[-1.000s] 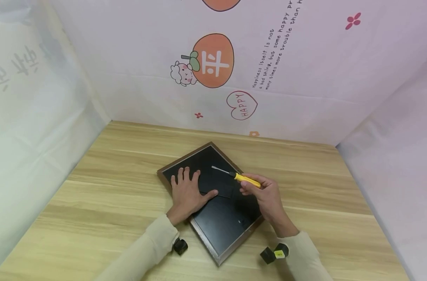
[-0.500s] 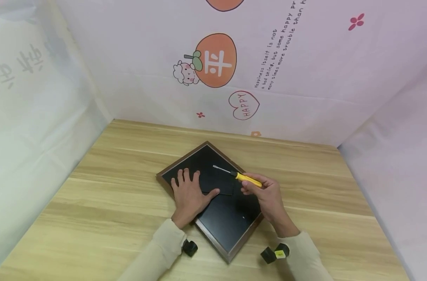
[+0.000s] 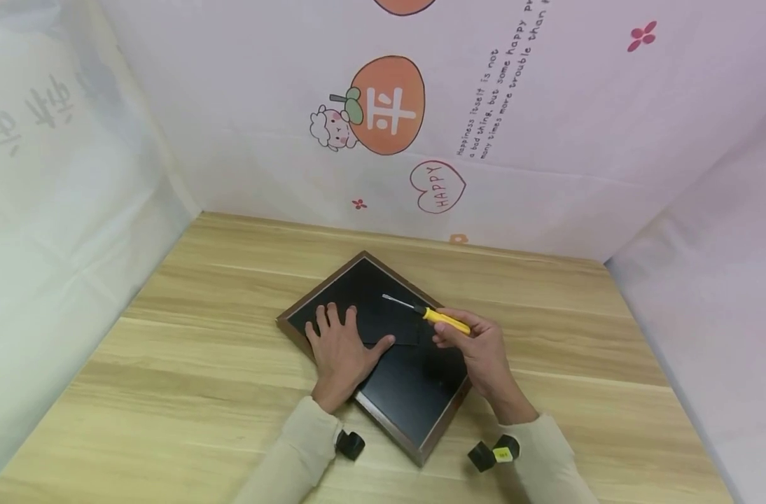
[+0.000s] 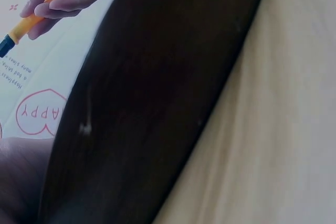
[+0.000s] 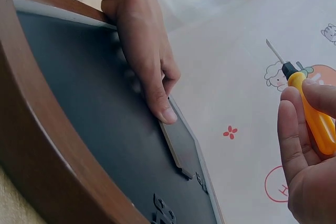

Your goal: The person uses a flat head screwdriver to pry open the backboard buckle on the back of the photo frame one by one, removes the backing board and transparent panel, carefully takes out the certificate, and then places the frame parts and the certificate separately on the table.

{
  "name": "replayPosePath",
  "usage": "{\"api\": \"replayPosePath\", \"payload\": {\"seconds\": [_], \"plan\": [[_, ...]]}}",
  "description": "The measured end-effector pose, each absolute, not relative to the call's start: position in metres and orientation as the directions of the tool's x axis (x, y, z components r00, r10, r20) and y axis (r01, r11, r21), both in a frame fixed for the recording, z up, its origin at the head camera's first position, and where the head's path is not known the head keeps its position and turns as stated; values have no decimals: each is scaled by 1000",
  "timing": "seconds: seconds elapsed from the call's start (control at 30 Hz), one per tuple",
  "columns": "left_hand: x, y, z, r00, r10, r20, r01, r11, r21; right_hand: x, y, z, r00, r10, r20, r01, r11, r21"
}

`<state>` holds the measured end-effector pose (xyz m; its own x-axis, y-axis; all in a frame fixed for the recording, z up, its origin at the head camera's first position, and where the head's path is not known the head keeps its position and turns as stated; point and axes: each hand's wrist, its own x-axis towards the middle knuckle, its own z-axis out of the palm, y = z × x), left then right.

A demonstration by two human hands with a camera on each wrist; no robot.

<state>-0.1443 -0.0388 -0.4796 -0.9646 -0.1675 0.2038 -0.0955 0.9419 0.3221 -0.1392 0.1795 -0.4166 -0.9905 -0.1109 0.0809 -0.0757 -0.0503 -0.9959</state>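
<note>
A brown wooden picture frame [image 3: 446,422] lies askew on the table, black backing [image 3: 403,395] up. My left hand [image 3: 340,353] rests on it with fingers spread; its thumb touches the edge of a black stand flap [image 5: 181,142]. My right hand [image 3: 486,357] grips the yellow handle of a slotted screwdriver [image 3: 446,321] between thumb and fingers. Its metal tip points left, above the backing, and seems to touch nothing. In the left wrist view the dark frame side [image 4: 147,98] fills the middle, hiding most of the left hand.
Small dark metal fittings [image 5: 164,212] sit on the backing near its edge. Wood-grain tabletop [image 3: 187,364] surrounds the frame. A printed white sheet [image 3: 263,154] stands behind the table, and pale sheets hang at both sides.
The picture frame has turned counterclockwise under my left hand: its near corner moved right, its far corner left. The left forearm shifted right. The right hand and screwdriver stay nearly still.
</note>
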Motion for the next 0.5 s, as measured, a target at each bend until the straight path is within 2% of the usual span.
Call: {"api": "replayPosePath", "payload": {"seconds": [0.5], "plan": [[-146, -30, -476, -941, -253, 225, -189, 943, 272, -142, 177, -417, -989, -129, 76, -72, -32, -997]]}}
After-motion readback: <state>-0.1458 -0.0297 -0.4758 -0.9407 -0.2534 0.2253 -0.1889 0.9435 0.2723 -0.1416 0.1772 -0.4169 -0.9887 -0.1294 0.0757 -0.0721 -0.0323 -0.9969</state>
